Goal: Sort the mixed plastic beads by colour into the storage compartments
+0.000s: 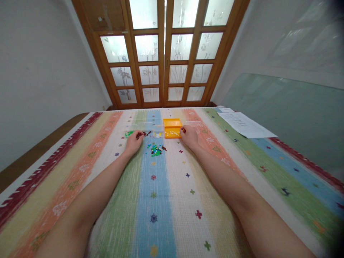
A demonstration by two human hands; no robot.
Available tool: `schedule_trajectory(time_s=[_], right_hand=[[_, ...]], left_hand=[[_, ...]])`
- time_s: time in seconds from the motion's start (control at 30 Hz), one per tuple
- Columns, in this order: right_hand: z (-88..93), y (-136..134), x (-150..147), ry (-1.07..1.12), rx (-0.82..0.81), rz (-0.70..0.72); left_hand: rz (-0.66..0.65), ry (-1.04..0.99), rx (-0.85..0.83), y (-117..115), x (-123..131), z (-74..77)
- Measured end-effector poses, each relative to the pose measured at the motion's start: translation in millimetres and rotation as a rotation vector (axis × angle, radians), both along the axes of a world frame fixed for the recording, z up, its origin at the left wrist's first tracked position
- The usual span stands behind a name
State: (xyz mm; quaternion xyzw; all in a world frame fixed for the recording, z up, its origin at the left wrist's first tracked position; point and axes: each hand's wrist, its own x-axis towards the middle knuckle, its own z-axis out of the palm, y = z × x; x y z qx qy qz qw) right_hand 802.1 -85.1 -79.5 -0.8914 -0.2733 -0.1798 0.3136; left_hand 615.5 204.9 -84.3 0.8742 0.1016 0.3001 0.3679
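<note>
My left hand (134,141) has its fingertips pinched together over dark brown bits (147,133) in a clear container. What those fingers hold, if anything, is too small to see. Green bits (129,134) lie just left of the hand. An open orange box (172,122) stands at the centre, with small white bits (172,133) in its near half. At the box's right edge, my right hand (189,136) has thumb and fingers closed; whether they grip the rim or a small bit I cannot tell. Between hand and box, yellow bits (159,134) sit in a clear compartment.
A loose pile of green, blue, brown and white bits (156,149) lies on the striped tablecloth (154,222), nearer to me than the boxes. Printed paper sheets (243,124) rest at the far right. Beyond the table stand wood-framed glass doors (164,71).
</note>
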Motion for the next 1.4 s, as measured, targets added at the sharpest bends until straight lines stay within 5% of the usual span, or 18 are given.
schedule_trajectory(time_s=[0.3,1.2,1.4], right_hand=[[-0.7,1.3,-3.1,-0.006,0.016,0.056],[-5.5,3.9,-0.3,-0.011,0.015,0.099],[0.8,6.4,-10.2,-0.062,-0.037,0.285]], left_hand=[[0.001,-0.021,-0.149,10.1,5.7,-13.9],[0.002,0.015,-0.214,3.9,2.7,-9.3],[0.000,0.031,-0.174,1.9,1.5,-7.8]])
